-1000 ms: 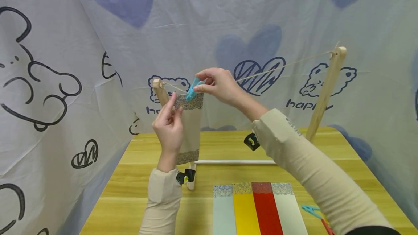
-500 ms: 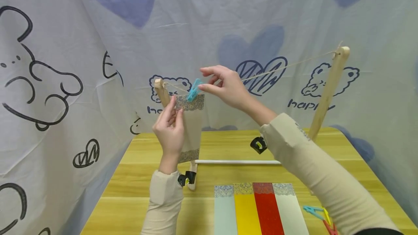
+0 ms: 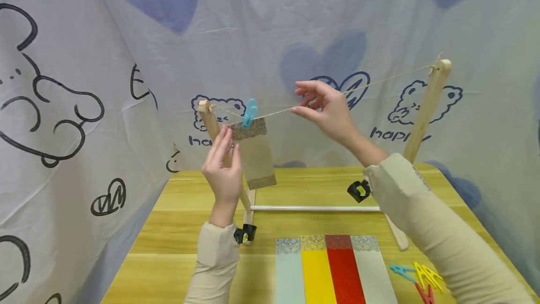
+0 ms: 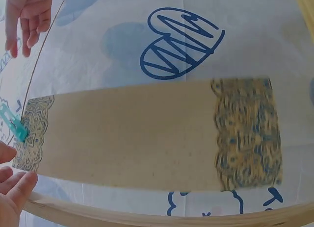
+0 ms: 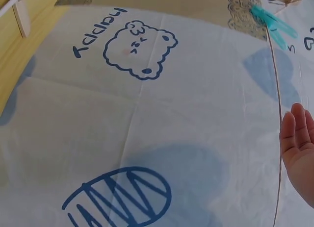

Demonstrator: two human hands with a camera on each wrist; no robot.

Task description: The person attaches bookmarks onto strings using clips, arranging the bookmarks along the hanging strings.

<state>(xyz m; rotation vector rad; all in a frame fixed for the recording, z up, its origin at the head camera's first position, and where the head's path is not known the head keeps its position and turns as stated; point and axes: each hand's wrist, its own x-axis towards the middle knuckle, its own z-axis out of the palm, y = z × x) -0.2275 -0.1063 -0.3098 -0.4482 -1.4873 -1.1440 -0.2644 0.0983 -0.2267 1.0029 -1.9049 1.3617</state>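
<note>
Hanging strip: A beige, paper-like strip with lace-patterned ends (image 3: 256,158) hangs from a thin, pale string (image 3: 276,113) by a light-blue plastic clothespin (image 3: 250,114), above the table's left half toward the far edge.

Left hand: The left hand (image 3: 223,168), fingers extended and thumb spread, is at the strip's upper left corner; whether it touches cannot be told.

Right hand: The right hand (image 3: 328,109), fingers bent and parted from the thumb, holds nothing beside the string.

Half a second on: The right hand has moved rightward from the clothespin, the left fingers have spread from their pinch, and the strip's lower end has swung right.

Table: On the yellow wood-grain table (image 3: 168,238), long pale-blue (image 3: 288,276), yellow (image 3: 317,276), red (image 3: 346,271) and off-white strips (image 3: 373,271) lie side by side toward the near edge; blue, yellow and red plastic clothespins (image 3: 402,271) lie toward the near right corner.

Cut off: The four strips run past the head view's bottom; a sleeve (image 3: 438,238) partly hides the right wooden post (image 3: 428,107).
</note>
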